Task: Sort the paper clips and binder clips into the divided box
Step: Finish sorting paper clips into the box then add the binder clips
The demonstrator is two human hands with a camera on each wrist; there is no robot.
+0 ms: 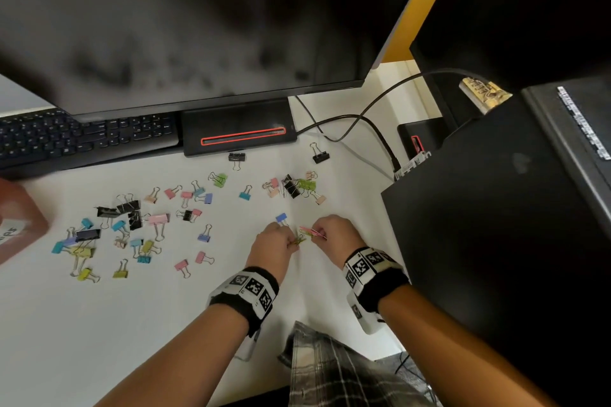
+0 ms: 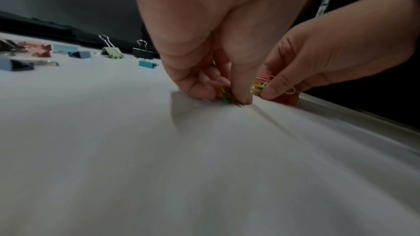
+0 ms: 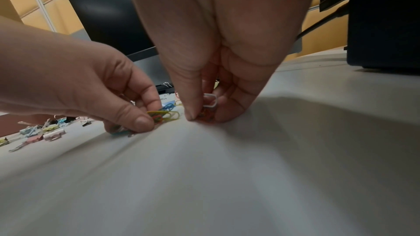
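Both hands work at a small pile of coloured paper clips (image 1: 307,234) on the white desk (image 1: 165,307). My left hand (image 1: 291,243) pinches yellow and green paper clips (image 2: 227,94) against the desk, seen as a yellow and orange bunch (image 3: 163,115) in the right wrist view. My right hand (image 1: 315,234) pinches red and white paper clips (image 3: 209,107) between thumb and fingers. Many coloured and black binder clips (image 1: 132,225) lie scattered to the left and behind. A blue binder clip (image 1: 281,218) lies just beyond the left hand. No divided box is visible.
A monitor (image 1: 198,26) and its stand (image 1: 238,132) sit behind the clips, a keyboard (image 1: 82,139) at the back left. A black computer case (image 1: 496,225) walls off the right. Cables (image 1: 363,119) run at the back right. A brown box (image 1: 20,218) sits at the left edge.
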